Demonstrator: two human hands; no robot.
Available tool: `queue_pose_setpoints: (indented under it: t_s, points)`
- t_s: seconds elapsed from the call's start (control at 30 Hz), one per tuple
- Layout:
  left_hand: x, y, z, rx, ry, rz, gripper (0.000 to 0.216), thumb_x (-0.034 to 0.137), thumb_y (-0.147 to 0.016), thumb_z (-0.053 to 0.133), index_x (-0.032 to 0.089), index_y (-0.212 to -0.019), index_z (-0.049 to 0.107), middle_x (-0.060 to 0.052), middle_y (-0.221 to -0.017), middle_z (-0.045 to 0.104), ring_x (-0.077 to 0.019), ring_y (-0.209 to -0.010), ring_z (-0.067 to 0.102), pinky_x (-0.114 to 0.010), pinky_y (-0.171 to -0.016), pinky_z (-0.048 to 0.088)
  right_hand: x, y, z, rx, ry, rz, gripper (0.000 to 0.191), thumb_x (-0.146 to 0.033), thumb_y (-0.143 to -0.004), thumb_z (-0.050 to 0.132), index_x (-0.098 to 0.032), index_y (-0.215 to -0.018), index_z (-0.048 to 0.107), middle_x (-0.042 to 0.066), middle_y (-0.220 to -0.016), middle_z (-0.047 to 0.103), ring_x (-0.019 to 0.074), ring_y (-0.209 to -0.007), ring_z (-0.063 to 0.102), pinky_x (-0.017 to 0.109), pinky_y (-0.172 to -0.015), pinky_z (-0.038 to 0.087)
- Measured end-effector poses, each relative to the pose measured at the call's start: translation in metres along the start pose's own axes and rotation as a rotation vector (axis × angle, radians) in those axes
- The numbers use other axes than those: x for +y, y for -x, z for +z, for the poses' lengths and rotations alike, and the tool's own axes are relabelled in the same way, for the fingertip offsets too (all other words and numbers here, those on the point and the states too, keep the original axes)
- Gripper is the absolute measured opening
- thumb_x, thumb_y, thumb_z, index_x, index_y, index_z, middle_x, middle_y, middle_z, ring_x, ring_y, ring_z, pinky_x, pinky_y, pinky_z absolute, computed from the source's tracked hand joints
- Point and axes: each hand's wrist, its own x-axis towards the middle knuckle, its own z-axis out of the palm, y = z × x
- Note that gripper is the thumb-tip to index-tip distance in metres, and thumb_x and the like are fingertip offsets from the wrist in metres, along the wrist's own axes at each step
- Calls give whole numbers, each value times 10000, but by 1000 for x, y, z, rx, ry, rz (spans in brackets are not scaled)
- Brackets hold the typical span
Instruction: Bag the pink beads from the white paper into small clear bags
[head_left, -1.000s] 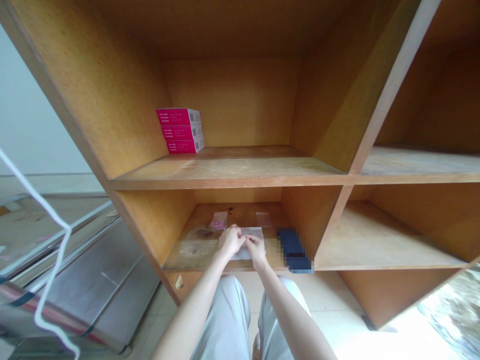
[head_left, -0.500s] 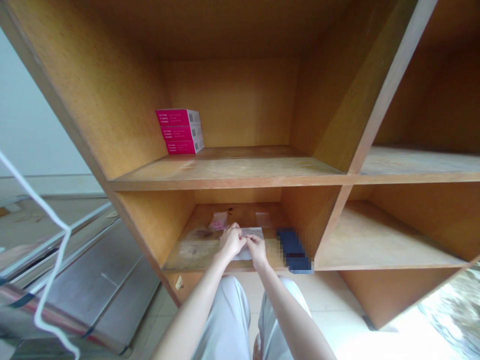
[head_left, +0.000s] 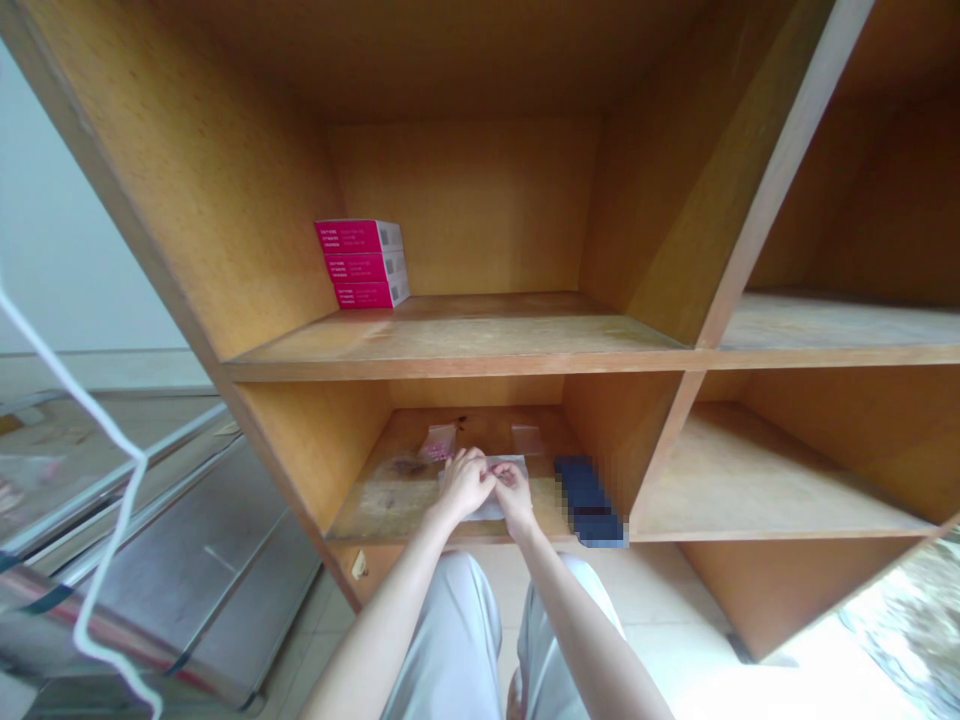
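Note:
Both my hands reach into the lower left cubby of a wooden shelf unit [head_left: 457, 368]. My left hand [head_left: 465, 482] and my right hand [head_left: 514, 492] are close together, fingers pinched on a small clear plastic bag [head_left: 504, 466] that lies on the cubby floor. What is inside the bag is too small to name. A second small bag with pink contents [head_left: 437, 444] lies just behind my left hand. Another clear bag [head_left: 526, 437] lies behind my right hand.
A blurred dark blue object [head_left: 590, 498] lies at the right of the same cubby. Three pink boxes [head_left: 364, 263] are stacked on the shelf above, at the back left. Metal frames [head_left: 150, 560] and a white cord [head_left: 97, 440] are at the left.
My hands have drawn slightly closer together over the clear bag. Nothing else has moved.

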Motion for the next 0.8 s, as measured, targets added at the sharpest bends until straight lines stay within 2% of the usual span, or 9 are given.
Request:
queue_pose_setpoints:
  t_s: [0.2,0.43,0.7,0.8]
  points:
    - [10,2,-4,-20,-7,27,152,182,-717,493,166,-568,519,-23,-973,572,-197,-933,464,-362,-791,329,-3,-1,-2,-26,-60,1,112,-156,-562,544,-199,-654,497,-35,-669,581,124,-639,537,235,-651,405]
    - [11,0,-2,36,10,61,123,180,-713,482,177,-608,547,-28,-969,569,-196,-928,464,-380,-837,308,-7,0,-3,-24,-5,6,127,-156,-574,535,-192,-650,630,-2,-709,650,151,-695,569,264,-713,417]
    - [12,4,4,120,11,115,90,169,-733,449,188,-720,536,-24,-890,577,-174,-874,496,-416,-976,219,-5,1,-3,-81,1,38,188,-217,-599,599,-202,-754,704,24,-797,692,190,-752,602,312,-755,437]
    - [13,7,1,149,33,128,91,171,-728,454,198,-779,524,-24,-942,578,-178,-935,493,-433,-1025,145,-4,0,-3,-79,-32,68,229,-250,-596,636,-196,-810,699,34,-839,689,195,-778,604,320,-774,439]
